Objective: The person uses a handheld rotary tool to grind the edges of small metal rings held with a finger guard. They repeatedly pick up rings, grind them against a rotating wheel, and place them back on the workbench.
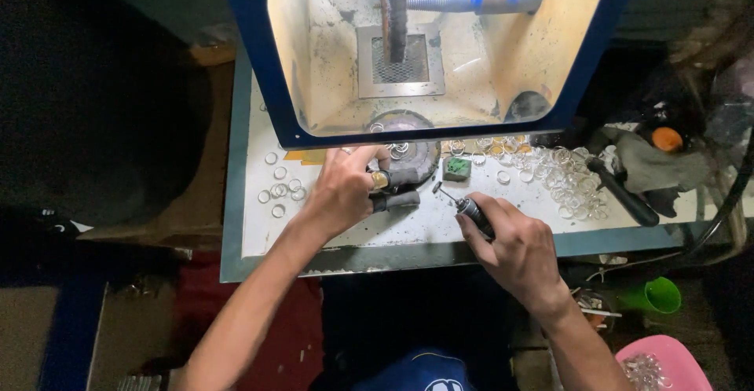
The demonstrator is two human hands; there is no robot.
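Rotary tool: clenched in my right hand, tip low over the table, ready for fine work
Polishing hood: open front faces me, probably to catch dust
Left hand: taped fingers pinch a gold ring, steadying it near the tip
Loose rings: heaped beside me, within reach

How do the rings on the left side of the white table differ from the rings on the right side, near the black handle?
The left rings are few and lie spread apart, each flat on the white table. The right rings are many, crowded and overlapping in a heap. The left hand is close to the left rings; the right rings lie beside the black handle. Both groups look like small, pale metal hoops.
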